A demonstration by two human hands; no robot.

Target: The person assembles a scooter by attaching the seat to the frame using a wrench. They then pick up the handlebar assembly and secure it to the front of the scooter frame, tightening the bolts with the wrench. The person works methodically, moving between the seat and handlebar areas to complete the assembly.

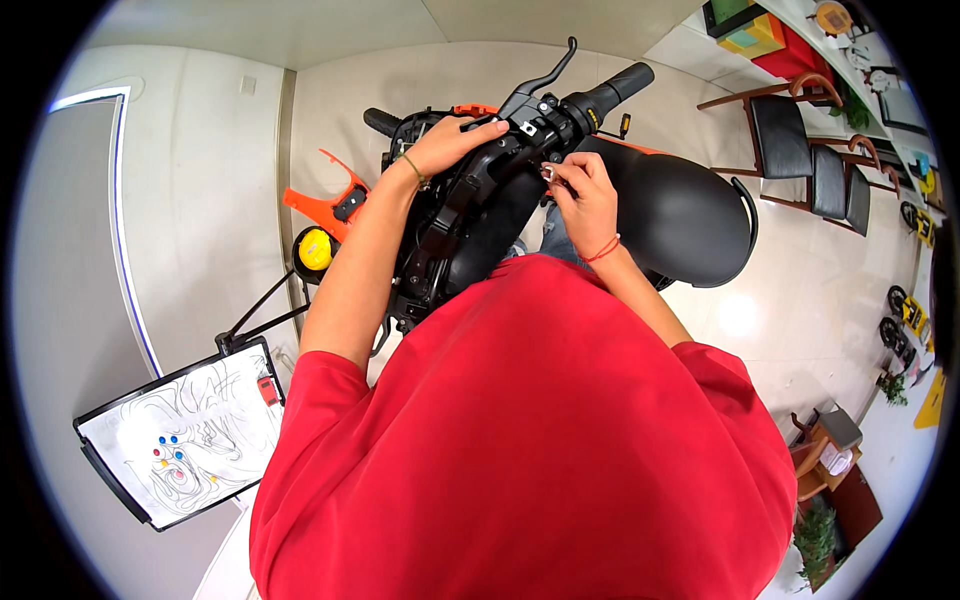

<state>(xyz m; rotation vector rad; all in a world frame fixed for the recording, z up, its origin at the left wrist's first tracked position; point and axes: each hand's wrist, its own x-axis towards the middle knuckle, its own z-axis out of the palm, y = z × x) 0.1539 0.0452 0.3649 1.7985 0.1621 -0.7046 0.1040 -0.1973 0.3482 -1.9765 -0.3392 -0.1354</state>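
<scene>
A person in a red shirt [520, 420] handles the front of a black motorbike [440, 235] indoors.
From left: a line-covered whiteboard [120, 440]; an orange panel [325, 208]; the left hand [445, 150] lying on the black handlebar assembly [540, 110], its fingers too hidden to tell whether they grip; the right hand [590, 200], thumb and fingertips pinching a small silvery piece [548, 173] just beside the assembly; the motorbike's seat [690, 215]; dark-seated chairs [780, 135].
</scene>
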